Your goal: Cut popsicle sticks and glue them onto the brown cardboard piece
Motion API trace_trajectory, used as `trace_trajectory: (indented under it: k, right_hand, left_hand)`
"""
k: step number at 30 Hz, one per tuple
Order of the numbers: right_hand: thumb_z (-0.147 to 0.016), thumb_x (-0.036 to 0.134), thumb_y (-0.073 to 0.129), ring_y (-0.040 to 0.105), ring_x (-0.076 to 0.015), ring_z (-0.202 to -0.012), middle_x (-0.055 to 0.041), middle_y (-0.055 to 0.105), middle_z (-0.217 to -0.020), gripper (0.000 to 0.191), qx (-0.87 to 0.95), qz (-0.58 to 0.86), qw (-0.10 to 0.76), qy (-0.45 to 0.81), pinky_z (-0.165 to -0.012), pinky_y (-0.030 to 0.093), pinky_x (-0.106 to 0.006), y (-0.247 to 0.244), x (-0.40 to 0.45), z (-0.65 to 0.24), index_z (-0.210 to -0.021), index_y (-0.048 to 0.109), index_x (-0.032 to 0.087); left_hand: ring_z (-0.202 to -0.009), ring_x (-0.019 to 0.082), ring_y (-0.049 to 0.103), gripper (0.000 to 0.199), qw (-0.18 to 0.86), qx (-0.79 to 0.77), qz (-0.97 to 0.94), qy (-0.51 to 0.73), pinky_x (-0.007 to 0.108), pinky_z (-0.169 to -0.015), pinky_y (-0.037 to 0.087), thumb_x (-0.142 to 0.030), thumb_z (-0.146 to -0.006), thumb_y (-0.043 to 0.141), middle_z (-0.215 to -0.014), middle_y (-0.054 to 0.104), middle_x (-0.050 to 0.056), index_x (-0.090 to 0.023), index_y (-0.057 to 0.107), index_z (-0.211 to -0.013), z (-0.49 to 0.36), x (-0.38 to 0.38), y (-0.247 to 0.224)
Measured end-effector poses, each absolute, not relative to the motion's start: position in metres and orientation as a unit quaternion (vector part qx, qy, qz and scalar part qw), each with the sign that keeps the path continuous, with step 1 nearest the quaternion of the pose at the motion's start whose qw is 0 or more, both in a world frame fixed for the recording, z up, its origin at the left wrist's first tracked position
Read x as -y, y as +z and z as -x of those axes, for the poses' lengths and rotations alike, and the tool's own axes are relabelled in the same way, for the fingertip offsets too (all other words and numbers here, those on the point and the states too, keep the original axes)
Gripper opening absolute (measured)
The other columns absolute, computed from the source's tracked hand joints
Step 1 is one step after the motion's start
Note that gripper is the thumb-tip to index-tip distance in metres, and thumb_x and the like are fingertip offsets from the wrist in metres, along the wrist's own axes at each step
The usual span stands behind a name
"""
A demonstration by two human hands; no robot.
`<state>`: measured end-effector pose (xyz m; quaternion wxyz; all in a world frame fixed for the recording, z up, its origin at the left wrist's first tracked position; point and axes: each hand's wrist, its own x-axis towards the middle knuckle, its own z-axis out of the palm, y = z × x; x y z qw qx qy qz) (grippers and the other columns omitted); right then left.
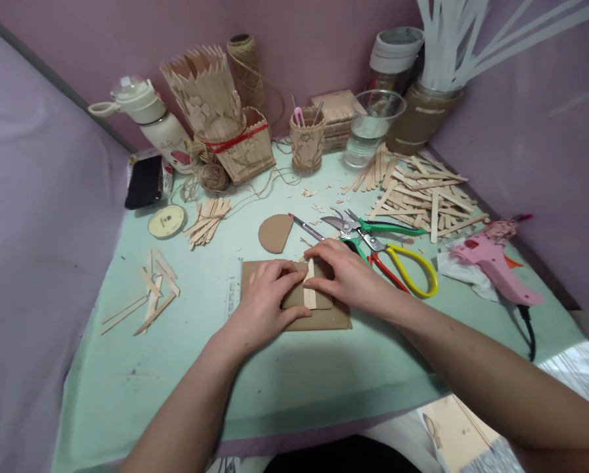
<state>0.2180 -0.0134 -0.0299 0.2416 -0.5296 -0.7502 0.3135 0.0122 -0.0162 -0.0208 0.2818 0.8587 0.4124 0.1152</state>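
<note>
Short pale wooden craft sticks [310,295] lie side by side, upright in view, on a small piece of brown cardboard [324,302]. Under that is a larger cardboard sheet [343,320]. My left hand [267,295] rests on the cardboard with fingers stretched and apart, its index fingertip and thumb tip at the sticks' left side and lower end. From the right, my right hand [343,269] has its thumb and fingers closed about the upper part of the sticks. A clear ruler [233,289] lies along the sheet's left edge. Behind it is a rounded cardboard piece [275,234].
Pruning shears [392,228], yellow-and-red-handled pliers [412,266] and a pen [306,226] lie beyond my right hand. A pink glue gun [501,263] is at right, near a craft-stick pile [422,190]. A water cup [373,128], stick baskets [247,148] and a bottle [161,131] stand behind.
</note>
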Motion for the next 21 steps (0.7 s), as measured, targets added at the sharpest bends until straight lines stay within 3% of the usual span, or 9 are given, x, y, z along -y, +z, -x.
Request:
trace_trajectory:
  k: [7, 10, 13, 21]
  right_hand:
    - [-0.081, 0.026, 0.074, 0.053, -0.0276, -0.111, -0.0090, 0.059, -0.111, 0.034, 0.754, 0.527, 0.237, 0.311, -0.095, 0.045, -0.043, -0.029, 0.014, -0.217, -0.112, 0.060, 0.020]
    - [-0.082, 0.026, 0.075, 0.053, -0.0278, -0.112, -0.0099, 0.059, -0.112, 0.035, 0.758, 0.527, 0.234, 0.305, -0.096, 0.045, -0.042, -0.030, 0.014, -0.218, -0.113, 0.060, 0.019]
    - [-0.082, 0.024, 0.074, 0.053, -0.0278, -0.112, -0.0099, 0.059, -0.112, 0.035, 0.763, 0.523, 0.235, 0.298, -0.097, 0.045, -0.043, -0.031, 0.014, -0.219, -0.114, 0.060, 0.019]
    - [-0.082, 0.024, 0.074, 0.054, -0.0282, -0.111, -0.0112, 0.060, -0.113, 0.036, 0.765, 0.522, 0.241, 0.292, -0.096, 0.046, -0.045, -0.032, 0.014, -0.218, -0.114, 0.061, 0.018]
  left_hand:
    - [-0.121, 0.028, 0.049, 0.058, 0.305, -0.399, -0.854, 0.135, 0.047, -0.103, 0.043, -0.040, -0.085, 0.069, -0.131, 0.054, 0.010, -0.027, 0.050, -0.138, 0.000, 0.010, -0.009]
    - [-0.115, 0.022, 0.056, 0.028, 0.286, -0.365, -0.862, 0.206, 0.042, -0.099, 0.047, -0.022, -0.095, 0.052, -0.121, 0.062, 0.008, -0.025, 0.063, -0.120, 0.005, 0.009, -0.001]
    - [-0.106, 0.018, 0.064, 0.032, 0.287, -0.274, -0.891, 0.222, 0.036, -0.093, 0.052, -0.010, -0.096, 0.042, -0.109, 0.071, 0.007, -0.023, 0.068, -0.110, 0.002, 0.014, 0.000]
    - [-0.122, 0.022, 0.059, 0.040, 0.224, -0.242, -0.932, 0.150, 0.040, -0.100, 0.052, -0.009, -0.096, 0.036, -0.126, 0.066, 0.011, -0.019, 0.053, -0.132, 0.001, 0.034, -0.026]
